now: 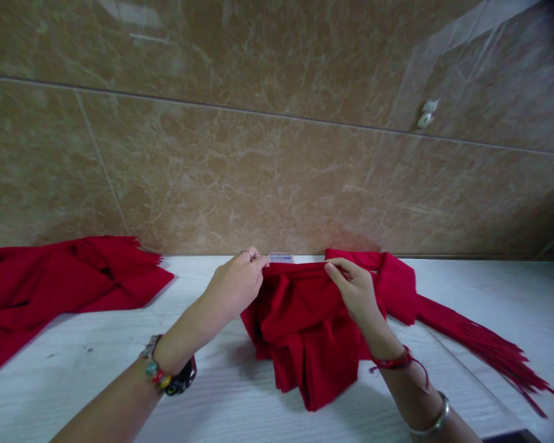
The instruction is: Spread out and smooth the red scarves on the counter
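Observation:
A red scarf (305, 326) hangs in loose folds from my two hands, its upper edge pulled straight between them. My left hand (237, 280) pinches the left end of that edge. At the right end, my right hand (353, 289) grips the cloth between thumb and fingers. Behind and right of my right hand lies more red cloth (399, 286), with a long fringed end (484, 344) trailing right across the table; whether it joins the held piece is hidden. A small white label or packet (281, 258) shows just beyond the held edge.
Another heap of red cloth (74, 289) with a ragged edge lies at the left. Everything rests on a white wood-grain table (221, 394) against a brown marbled tile wall (240, 172). A small white cat-shaped figure (427, 114) is on the wall, upper right.

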Available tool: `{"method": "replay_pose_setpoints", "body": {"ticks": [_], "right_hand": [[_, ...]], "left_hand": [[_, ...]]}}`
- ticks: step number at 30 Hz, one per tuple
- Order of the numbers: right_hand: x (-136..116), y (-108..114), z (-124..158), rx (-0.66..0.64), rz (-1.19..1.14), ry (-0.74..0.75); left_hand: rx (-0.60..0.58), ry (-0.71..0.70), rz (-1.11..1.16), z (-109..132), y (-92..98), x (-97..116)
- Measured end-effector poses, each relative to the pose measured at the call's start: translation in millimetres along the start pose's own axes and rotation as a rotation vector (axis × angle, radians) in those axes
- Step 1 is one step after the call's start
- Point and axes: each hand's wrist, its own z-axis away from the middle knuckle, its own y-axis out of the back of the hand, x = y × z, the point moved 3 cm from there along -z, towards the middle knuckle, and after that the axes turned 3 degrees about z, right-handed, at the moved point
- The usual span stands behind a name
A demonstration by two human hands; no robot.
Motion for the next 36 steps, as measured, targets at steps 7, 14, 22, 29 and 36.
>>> {"method": "replay_pose_setpoints", "body": {"ticks": [7, 14, 22, 29, 36], "right_hand": [[-4, 0, 0, 0.01, 0.06, 0.009], [-25, -3, 11, 0.015, 0.143, 0.107], [-23, 0, -16, 0.049, 0.271, 0.223], [-120, -9, -85, 0.169, 0.3, 0.577], [-78, -52, -81, -0.04, 0.513, 0.623]], "left_hand": [[0.025, -0.064, 0.175, 5, -5.8, 14], [0.014, 0.036, 0.045, 6, -25.3, 22], [0.082, 0.166, 0.921, -7, 5.4, -13], [0.312, 0.22, 1.112, 23, 92.3, -49], [0.04, 0.232, 0.517, 11, 64.1, -80]]}}
